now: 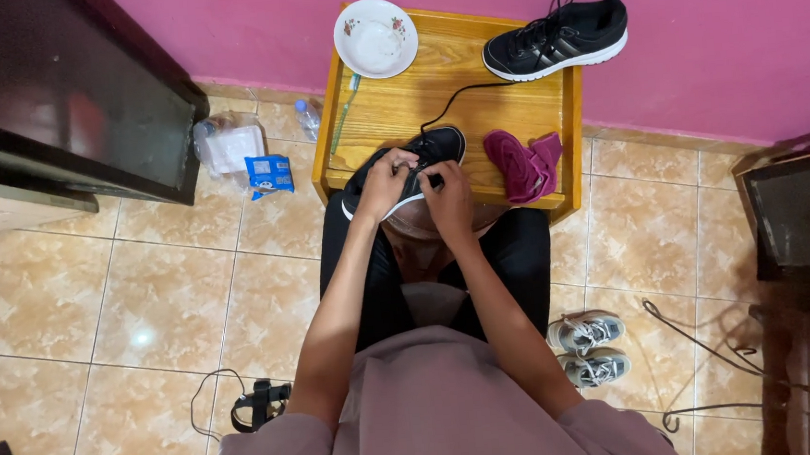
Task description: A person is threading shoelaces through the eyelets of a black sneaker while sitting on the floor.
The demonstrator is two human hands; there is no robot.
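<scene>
- The light is soft, even and fairly bright, with no hard-edged shadows anywhere.
- A small white glare spot sits on the glossy floor tiles [141, 337] at the left.
- The dark cabinet [57, 86] at upper left shows a dull sheen and faint reflections.
- The wooden tabletop [473, 107] is well lit and in sharp focus.
- The right edge falls into deep shadow and detail is lost there.
- Straight lines bow slightly toward the corners.
</scene>
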